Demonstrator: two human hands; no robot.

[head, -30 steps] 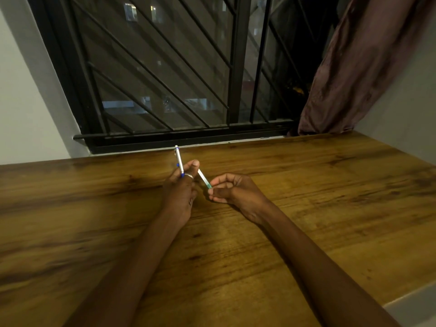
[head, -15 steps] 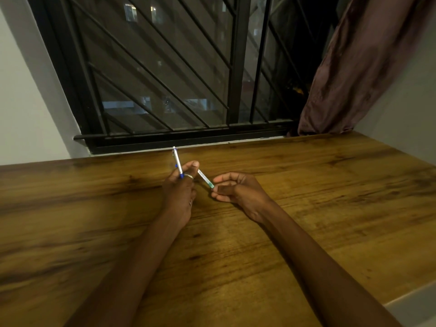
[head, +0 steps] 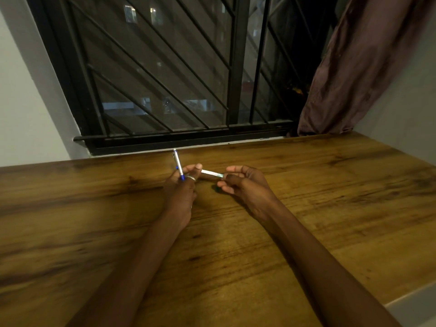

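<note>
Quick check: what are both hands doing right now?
Left hand: grips a blue pen and one end of a white pen.
Right hand: pinches the white pen's green end.

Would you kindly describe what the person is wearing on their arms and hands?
Both arms are bare to the frame's edge, with no sleeves, watch or bracelet in view. The left hand wears a silver ring on one finger; the right hand shows no jewellery.

Two pens: blue-silver pen [head: 178, 164], white-green pen [head: 211, 173]; two hands: left hand [head: 180, 197], right hand [head: 246, 186]; one table [head: 335, 208].
</note>
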